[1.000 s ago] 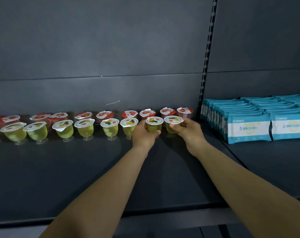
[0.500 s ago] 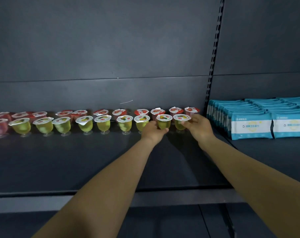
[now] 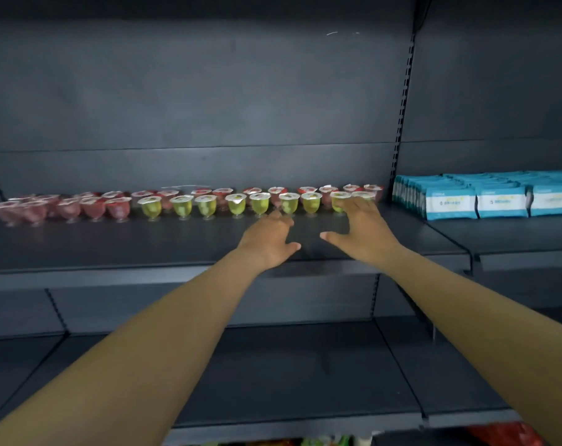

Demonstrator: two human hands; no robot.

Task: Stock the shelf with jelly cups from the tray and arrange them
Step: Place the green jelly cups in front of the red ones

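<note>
A person's two bare arms reach forward to a dark metal shelf in a store. Along the back of the shelf stand two rows of small footed jelly cups with foil lids: red cups fill the back row and the left end of the front row, and yellow-green cups run along the front row toward the right. The left hand hovers just in front of the yellow-green cups with its fingers loose and spread, holding nothing. The right hand is also spread wide and empty; its fingertips reach the rightmost yellow-green cups, though blur hides whether they touch. Stacked blue and white packets sit on the neighbouring shelf section to the right. The tray is not in view. Judging by this, much stock is placed and lined up, the front of the shelf remains bare, and further stocking seems likely.
</note>
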